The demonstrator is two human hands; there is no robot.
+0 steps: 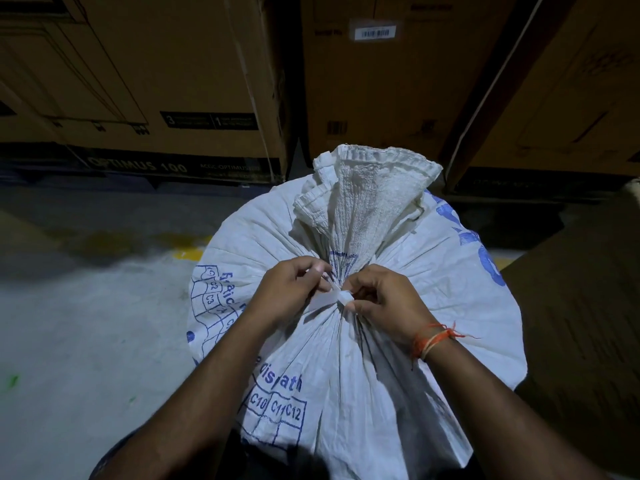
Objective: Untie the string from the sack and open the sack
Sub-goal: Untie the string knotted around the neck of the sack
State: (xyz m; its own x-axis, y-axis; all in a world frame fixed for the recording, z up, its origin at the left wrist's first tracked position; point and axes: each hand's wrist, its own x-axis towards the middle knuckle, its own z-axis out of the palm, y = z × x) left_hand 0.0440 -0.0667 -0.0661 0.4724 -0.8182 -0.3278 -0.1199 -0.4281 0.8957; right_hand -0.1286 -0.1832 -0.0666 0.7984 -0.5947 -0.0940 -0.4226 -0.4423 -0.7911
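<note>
Cartons (194, 81) behind tied sack (381, 341) (floor).

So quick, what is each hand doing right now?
Left hand: pinching the white string at the neck of the sack.
Right hand: pinching the knot end of the same string.

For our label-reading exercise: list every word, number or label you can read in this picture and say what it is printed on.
"OPTIMUS 100": base of the left cardboard box.
"3" and "1": black panel on that box; its small print is unreadable.
"C10", "C11", "C12": blue grid on the sack.
"C2", "C3": blue grid at the sack's left.
Barcode sticker on the middle box: too blurred.
Other blue sack lettering: creased, partly hidden.
</note>
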